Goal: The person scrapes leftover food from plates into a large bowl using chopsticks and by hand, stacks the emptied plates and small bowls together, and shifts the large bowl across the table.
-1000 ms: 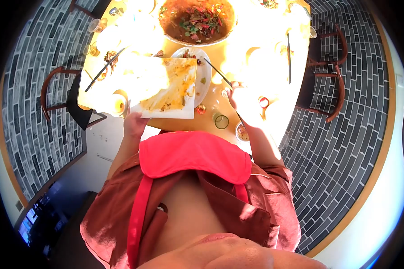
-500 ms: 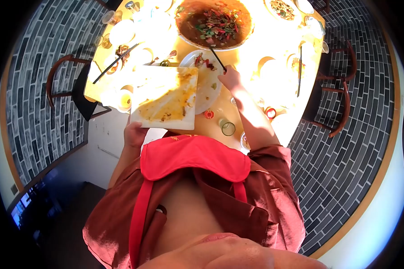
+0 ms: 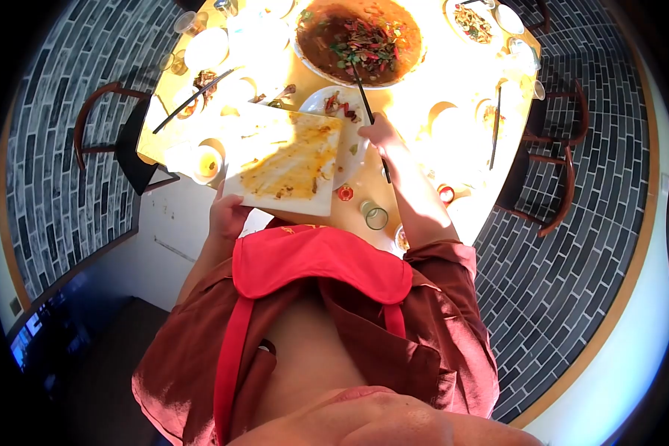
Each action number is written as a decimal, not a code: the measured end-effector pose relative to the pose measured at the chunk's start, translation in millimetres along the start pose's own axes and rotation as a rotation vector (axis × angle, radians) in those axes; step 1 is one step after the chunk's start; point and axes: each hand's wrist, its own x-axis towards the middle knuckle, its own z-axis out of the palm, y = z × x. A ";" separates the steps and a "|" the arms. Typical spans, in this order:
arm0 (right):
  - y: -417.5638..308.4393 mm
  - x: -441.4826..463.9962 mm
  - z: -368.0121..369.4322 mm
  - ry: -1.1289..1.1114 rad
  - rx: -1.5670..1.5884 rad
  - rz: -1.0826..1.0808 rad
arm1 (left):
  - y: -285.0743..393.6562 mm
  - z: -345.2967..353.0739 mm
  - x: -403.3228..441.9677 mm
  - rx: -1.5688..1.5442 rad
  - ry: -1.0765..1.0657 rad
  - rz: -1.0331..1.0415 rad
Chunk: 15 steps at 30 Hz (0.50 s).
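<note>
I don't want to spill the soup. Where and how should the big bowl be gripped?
Probably by opposite sides of the bowl, a hand from left and right: it is wide, round and holds soup, so that should keep it level. Chopsticks cross its near rim; clear them first.

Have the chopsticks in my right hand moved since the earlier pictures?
Yes, the chopsticks have moved forward. Against the big soup bowl, their tips were short of the near rim a second ago and now reach past it.

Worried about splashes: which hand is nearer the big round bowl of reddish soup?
Your right hand, holding dark chopsticks, is just short of the bowl; your left hand, gripping the square white plate, is farther back.
</note>
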 end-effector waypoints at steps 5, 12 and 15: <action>-6.7 -0.1 -0.2 -0.091 0.109 0.025 | 7.3 5.9 -1.0 -0.005 0.012 0.008; -22.7 -5.9 -20.4 -0.119 0.152 -0.067 | 12.7 8.0 -1.0 -0.013 -0.021 -0.002; -39.7 -12.1 -35.2 -0.127 0.245 -0.092 | 20.2 24.1 -1.0 -0.036 -0.070 0.006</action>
